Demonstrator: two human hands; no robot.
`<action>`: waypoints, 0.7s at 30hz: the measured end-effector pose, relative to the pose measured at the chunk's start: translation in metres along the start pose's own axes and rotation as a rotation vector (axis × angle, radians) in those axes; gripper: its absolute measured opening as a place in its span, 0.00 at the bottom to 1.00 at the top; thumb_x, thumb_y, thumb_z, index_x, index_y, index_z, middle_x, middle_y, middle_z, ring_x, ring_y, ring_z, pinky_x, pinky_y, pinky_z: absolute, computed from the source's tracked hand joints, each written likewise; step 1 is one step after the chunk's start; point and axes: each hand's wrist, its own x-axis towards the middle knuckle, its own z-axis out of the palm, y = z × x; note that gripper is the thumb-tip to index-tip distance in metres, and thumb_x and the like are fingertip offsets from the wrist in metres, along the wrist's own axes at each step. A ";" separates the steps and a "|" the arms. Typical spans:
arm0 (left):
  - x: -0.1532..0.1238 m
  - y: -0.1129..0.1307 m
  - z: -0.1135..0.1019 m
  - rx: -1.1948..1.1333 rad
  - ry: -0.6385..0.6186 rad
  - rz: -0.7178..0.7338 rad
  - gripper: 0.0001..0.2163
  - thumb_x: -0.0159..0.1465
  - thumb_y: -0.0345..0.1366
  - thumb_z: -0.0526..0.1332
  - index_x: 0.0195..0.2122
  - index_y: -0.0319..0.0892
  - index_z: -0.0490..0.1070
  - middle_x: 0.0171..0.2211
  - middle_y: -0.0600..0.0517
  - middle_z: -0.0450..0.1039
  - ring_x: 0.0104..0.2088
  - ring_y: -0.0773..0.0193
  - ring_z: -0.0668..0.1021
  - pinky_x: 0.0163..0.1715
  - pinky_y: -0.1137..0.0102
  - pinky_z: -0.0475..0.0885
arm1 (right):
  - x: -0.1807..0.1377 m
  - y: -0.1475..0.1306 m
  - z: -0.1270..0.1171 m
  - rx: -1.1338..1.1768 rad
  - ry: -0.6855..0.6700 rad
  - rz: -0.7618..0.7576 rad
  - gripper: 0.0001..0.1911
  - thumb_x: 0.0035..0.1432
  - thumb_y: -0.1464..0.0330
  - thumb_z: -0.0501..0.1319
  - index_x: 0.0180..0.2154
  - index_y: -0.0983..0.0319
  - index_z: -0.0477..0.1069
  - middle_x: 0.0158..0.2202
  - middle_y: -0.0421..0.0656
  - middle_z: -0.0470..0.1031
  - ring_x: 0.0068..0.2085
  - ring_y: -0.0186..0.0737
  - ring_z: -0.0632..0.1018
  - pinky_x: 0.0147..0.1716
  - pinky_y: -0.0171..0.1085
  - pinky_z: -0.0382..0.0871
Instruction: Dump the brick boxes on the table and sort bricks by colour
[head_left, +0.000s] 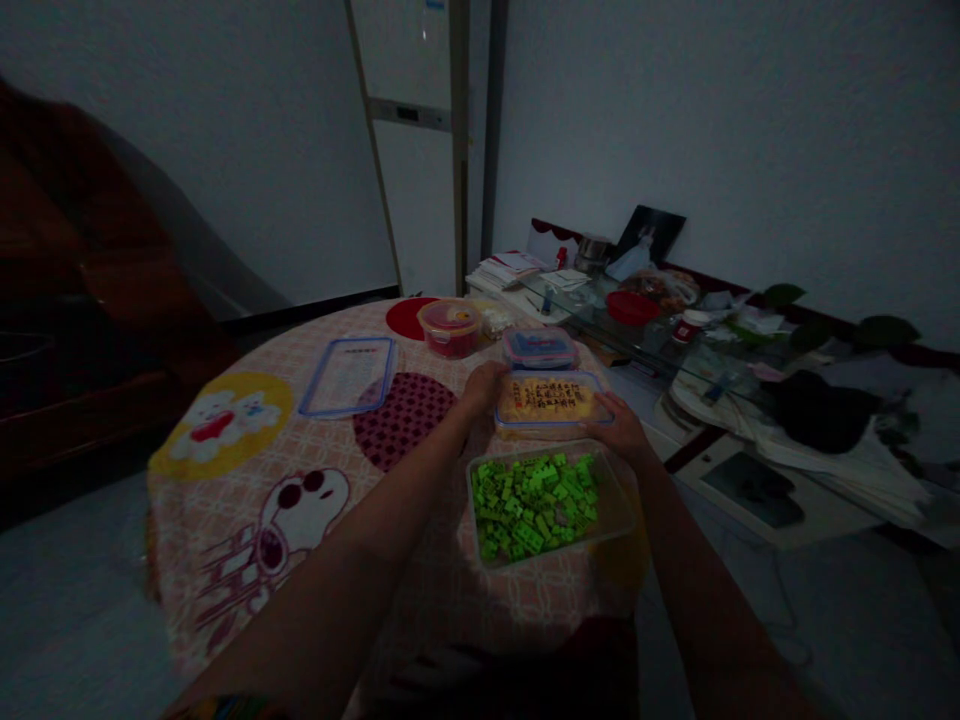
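Observation:
A lidded plastic box (550, 402) of orange pieces, its lid printed with dark characters, sits on the round table (247, 480). My left hand (484, 386) grips its left end and my right hand (619, 425) grips its right end, fingers curled on the rim. Just in front of it lies an open clear box (547, 500) filled with green bricks. Behind it stands a smaller closed box (539, 347) with a blue-edged lid.
A loose blue-rimmed lid (349, 375) lies at the table's left. A round container (448, 328) with red contents stands at the back. To the right a cluttered glass table (675, 340) holds a red bowl (632, 306), papers and plants. The room is dim.

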 end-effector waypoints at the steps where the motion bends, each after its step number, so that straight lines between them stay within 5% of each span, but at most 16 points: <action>1: 0.002 0.004 -0.001 0.073 -0.045 0.011 0.21 0.62 0.28 0.59 0.55 0.41 0.81 0.53 0.44 0.82 0.55 0.53 0.80 0.61 0.61 0.72 | 0.000 0.000 0.001 -0.065 -0.035 -0.042 0.41 0.48 0.44 0.72 0.56 0.64 0.79 0.64 0.59 0.74 0.64 0.65 0.74 0.64 0.60 0.68; 6: 0.011 0.035 0.001 0.322 -0.248 0.115 0.21 0.64 0.26 0.59 0.58 0.41 0.79 0.58 0.42 0.79 0.59 0.54 0.79 0.61 0.64 0.70 | 0.003 -0.016 -0.006 -0.358 -0.215 -0.201 0.38 0.59 0.48 0.68 0.63 0.63 0.73 0.66 0.61 0.70 0.66 0.65 0.72 0.66 0.61 0.63; 11: 0.024 0.063 0.009 0.405 -0.364 0.217 0.18 0.71 0.39 0.58 0.59 0.42 0.76 0.59 0.41 0.78 0.59 0.51 0.78 0.60 0.61 0.71 | 0.004 -0.054 -0.017 -0.598 -0.337 -0.271 0.33 0.64 0.52 0.66 0.64 0.63 0.72 0.63 0.60 0.74 0.62 0.60 0.75 0.63 0.53 0.67; 16: 0.045 0.078 0.027 0.306 -0.452 0.168 0.21 0.69 0.43 0.61 0.61 0.43 0.75 0.61 0.41 0.76 0.60 0.48 0.78 0.60 0.59 0.71 | 0.009 -0.092 -0.015 -0.757 -0.461 -0.323 0.27 0.64 0.53 0.67 0.57 0.63 0.75 0.54 0.58 0.80 0.54 0.59 0.79 0.53 0.46 0.72; 21: 0.057 0.076 0.046 0.129 -0.417 0.087 0.19 0.64 0.39 0.67 0.56 0.41 0.79 0.58 0.39 0.78 0.58 0.44 0.79 0.61 0.59 0.70 | 0.012 -0.101 -0.004 -0.772 -0.474 -0.358 0.26 0.64 0.54 0.67 0.56 0.64 0.75 0.52 0.61 0.80 0.51 0.62 0.80 0.50 0.48 0.73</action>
